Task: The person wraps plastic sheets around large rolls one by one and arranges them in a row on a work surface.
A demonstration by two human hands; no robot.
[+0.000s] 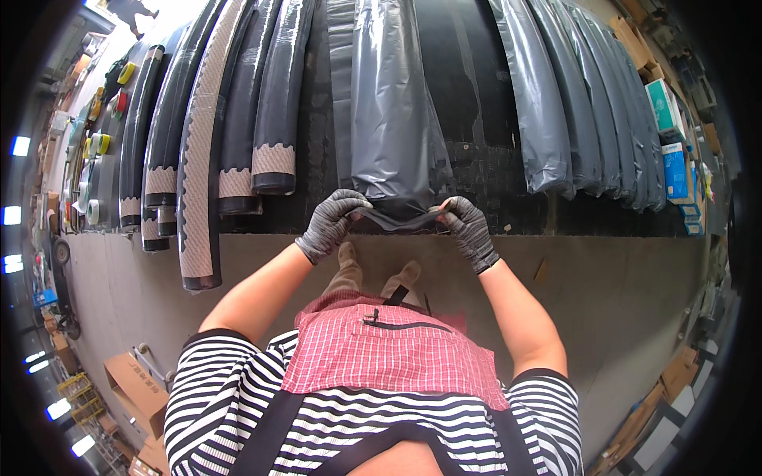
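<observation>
A long roll in a grey plastic sleeve (389,119) lies lengthwise on the black table in front of me, its near end at the table's front edge. The sleeve's loose mouth is stretched sideways between my hands. My left hand (334,222), in a dark grey glove, pinches the left corner of the plastic. At the right corner my right hand (468,232), gloved too with bare fingertips showing, pinches the film between thumb and fingers. What lies inside the sleeve is hidden.
Several dark rolls with beige patterned bands (274,159) lie at the left, some jutting past the edge. On the right are several grey-wrapped rolls (548,159) and blue boxes (676,170). Tape rolls (99,143) line the far left. A cardboard box (135,389) stands on the floor.
</observation>
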